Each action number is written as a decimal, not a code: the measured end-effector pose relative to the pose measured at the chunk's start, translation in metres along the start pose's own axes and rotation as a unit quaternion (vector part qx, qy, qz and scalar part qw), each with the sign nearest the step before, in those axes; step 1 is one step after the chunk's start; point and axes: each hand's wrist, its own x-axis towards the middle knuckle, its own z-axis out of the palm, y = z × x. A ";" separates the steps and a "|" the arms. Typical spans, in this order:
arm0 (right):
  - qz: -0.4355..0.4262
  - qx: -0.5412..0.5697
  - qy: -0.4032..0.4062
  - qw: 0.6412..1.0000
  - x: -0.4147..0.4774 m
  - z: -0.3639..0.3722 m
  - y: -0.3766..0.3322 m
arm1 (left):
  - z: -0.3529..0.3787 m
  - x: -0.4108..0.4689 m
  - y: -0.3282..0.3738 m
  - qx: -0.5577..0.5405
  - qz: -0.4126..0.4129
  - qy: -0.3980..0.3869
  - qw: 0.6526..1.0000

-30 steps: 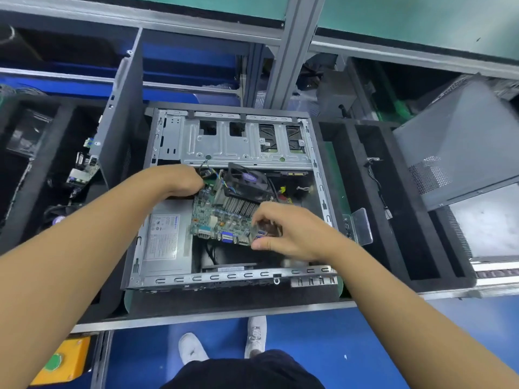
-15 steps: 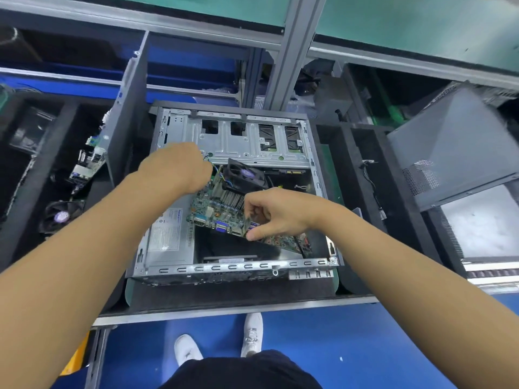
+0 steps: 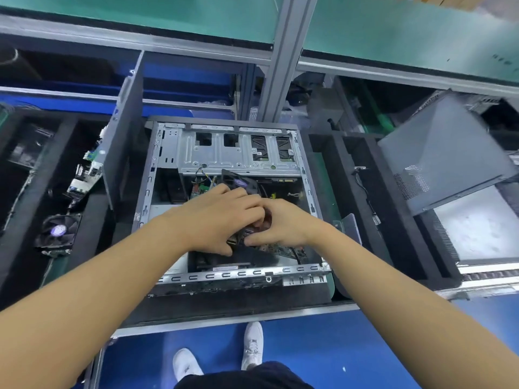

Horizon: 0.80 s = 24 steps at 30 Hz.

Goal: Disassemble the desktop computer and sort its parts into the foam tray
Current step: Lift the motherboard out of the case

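- Steel case lies open on its side between the dark compartments of the foam tray. The motherboard is inside the case, under both hands.
- Left hand curls over the near-left part of the board with its thumb tucked below the edge. Right hand meets it knuckle to knuckle, fingers bent round the same edge.
- Both hands hold the motherboard, though which part the fingertips pinch is hidden beneath the knuckles.
- Cooler fan rides on the board just beyond the left hand, close under the drive cage.
- Thin coloured wires run near the cage's lower lip.
- Judged from this, the step in hand is lifting the board out of the case.
- To do it well, draw the board toward the near rail first so the cooler clears the cage, then raise it.
- Grip the bare edges rather than the components, and lift with both hands evenly so the board does not flex.
- Check the wires before pulling, because any that remain plugged in would snag and tug the board.
- A case fan already lies in a left compartment and a cable in a right slot, so the board probably wants a wide free bay.
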 end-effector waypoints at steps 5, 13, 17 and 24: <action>0.044 0.050 0.009 0.998 -0.005 -0.001 0.000 | 0.014 0.004 0.009 0.061 -0.016 0.053 0.997; 0.247 -0.004 0.080 0.966 -0.017 -0.035 0.013 | 0.018 0.005 0.004 0.008 -0.003 0.050 0.999; 0.294 -0.156 0.002 0.943 0.003 -0.016 0.002 | 0.019 0.005 0.003 -0.027 -0.010 0.031 0.999; 0.262 -0.289 0.107 0.915 0.012 0.000 0.000 | 0.022 0.005 0.002 -0.090 -0.010 0.023 0.996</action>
